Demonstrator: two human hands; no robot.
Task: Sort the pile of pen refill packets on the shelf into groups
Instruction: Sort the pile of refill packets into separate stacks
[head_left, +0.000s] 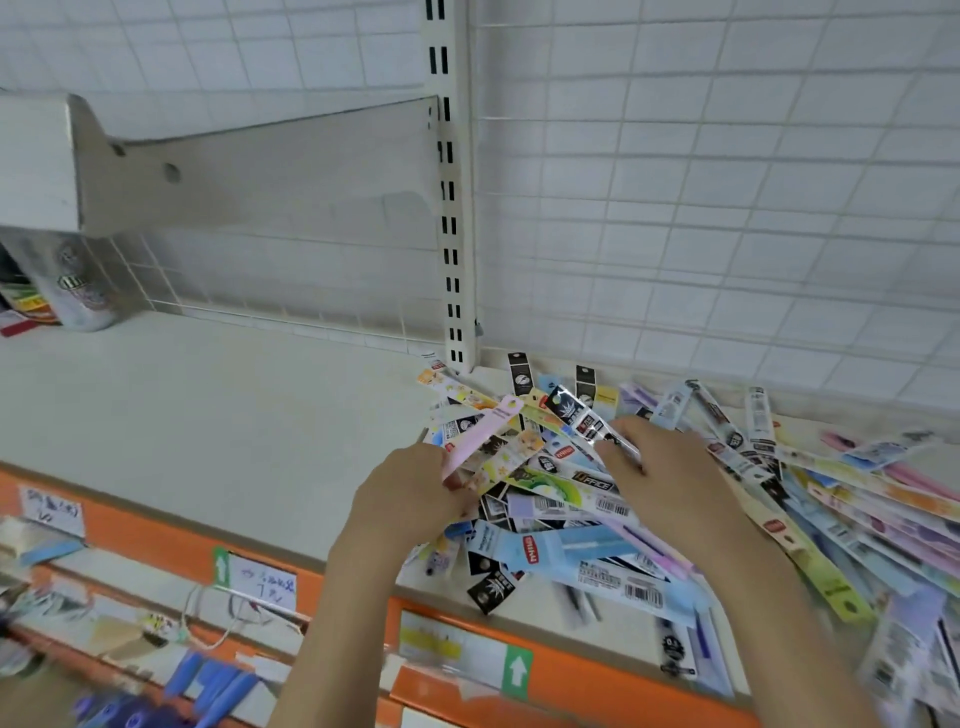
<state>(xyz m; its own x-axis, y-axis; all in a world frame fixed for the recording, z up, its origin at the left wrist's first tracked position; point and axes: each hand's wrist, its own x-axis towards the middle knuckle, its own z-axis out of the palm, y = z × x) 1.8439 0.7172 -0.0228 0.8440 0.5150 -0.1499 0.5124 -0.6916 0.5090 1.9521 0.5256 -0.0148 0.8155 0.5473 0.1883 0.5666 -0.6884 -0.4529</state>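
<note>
I am standing at the white shelf (208, 415), both hands down in the pile of pen refill packets (649, 499). The pile is sitting on the right half of the shelf, fanning out from the foot of the slotted upright (451, 234) toward the right edge of view, with a few packets hanging over the orange front rail (597, 670).

My left hand (410, 493) is pinching the near end of a pink packet (480, 434), which is tilting up and away over the heap. My right hand (670, 467) is lying on the pile with fingers curling down over a black-and-clear packet (589, 421); whether I am truly gripping it or only pressing, I cannot tell from here.

Handling notes, my judgement: these are looking like thin, long, light sleeves of glossy plastic and card. They are likely slippery against each other and bendy along their length, so a careless tug could drag neighbours along. I am judging the ends best to take hold of, lifting clear rather than sliding.

Room for moving: the left stretch of shelf is lying bare and wide, good ground for laying out groups. A printed cylinder (78, 291) is standing far left under the upper shelf bracket (260, 166). The wire grid back panel (727, 208) is closing the rear. The front edge is the risk, I think; overhanging packets could slip off toward the blue pens (208, 686) hanging below.
</note>
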